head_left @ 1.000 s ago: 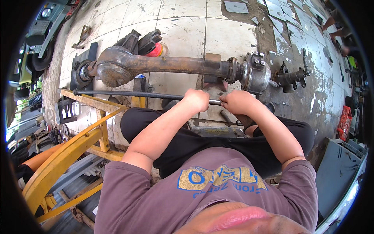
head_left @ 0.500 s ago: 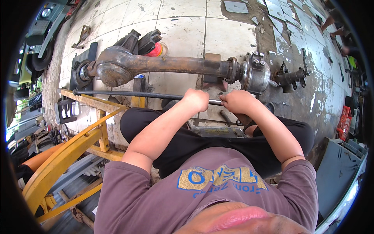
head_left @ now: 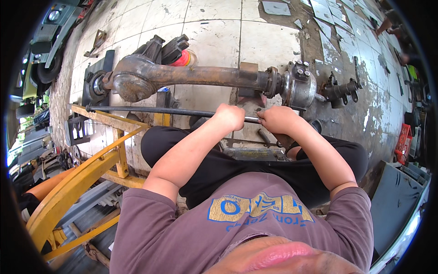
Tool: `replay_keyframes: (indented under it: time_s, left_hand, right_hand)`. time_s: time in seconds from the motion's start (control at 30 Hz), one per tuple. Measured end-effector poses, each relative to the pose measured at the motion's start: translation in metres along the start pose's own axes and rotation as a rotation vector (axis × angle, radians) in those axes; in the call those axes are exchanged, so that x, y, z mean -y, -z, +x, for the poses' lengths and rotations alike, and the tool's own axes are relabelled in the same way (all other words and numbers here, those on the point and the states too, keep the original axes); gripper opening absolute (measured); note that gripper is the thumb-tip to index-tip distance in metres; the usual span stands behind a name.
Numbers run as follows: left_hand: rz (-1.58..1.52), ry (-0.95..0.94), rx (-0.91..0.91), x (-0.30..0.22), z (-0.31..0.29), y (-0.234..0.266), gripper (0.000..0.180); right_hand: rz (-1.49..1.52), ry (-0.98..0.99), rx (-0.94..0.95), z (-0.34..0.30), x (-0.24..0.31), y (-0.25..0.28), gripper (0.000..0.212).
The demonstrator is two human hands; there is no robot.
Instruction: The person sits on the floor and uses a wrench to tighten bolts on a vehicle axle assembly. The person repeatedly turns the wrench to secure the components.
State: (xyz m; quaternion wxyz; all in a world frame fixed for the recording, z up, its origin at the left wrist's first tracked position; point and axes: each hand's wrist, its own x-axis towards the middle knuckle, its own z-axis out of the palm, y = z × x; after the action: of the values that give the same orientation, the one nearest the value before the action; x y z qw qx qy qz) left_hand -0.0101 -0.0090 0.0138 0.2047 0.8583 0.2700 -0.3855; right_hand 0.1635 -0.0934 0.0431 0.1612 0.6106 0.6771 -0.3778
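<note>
Unmoved rod [head_left: 164, 110] points left to right.

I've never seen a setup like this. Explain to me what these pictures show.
There's no machine at work here, just a person's two bare hands. Every picture comes from one wide fisheye camera worn on the head, looking down, so straight edges bend near the rim. Picture left is the person's left.

The left hand grips a long dark bar. The right hand is at its bright end, though its fingers are partly hidden. Beyond the bar, a rusty axle-like assembly stretches across the worn tiled floor. A yellow frame stands at left.
</note>
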Motion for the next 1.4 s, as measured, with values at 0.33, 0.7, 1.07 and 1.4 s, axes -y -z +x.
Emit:
replay_keyframes:
  time_s: [0.33, 0.7, 1.07, 1.4]
  left_hand:
    - [-0.006, 0.006, 0.031, 0.0, 0.0, 0.002, 0.034]
    - [-0.012, -0.007, 0.015, 0.0, -0.002, 0.001, 0.036]
    - [-0.002, 0.005, 0.036, -0.001, -0.003, 0.004, 0.037]
    - [-0.013, -0.025, -0.013, 0.002, 0.001, -0.001, 0.036]
  right_hand:
    - [0.018, 0.057, -0.028, -0.006, 0.001, 0.0, 0.034]
    - [0.031, -0.007, -0.021, 0.0, -0.002, -0.001, 0.035]
    - [0.049, 0.062, -0.039, -0.007, 0.003, -0.001, 0.036]
    - [0.042, -0.018, 0.021, -0.001, -0.008, -0.006, 0.036]
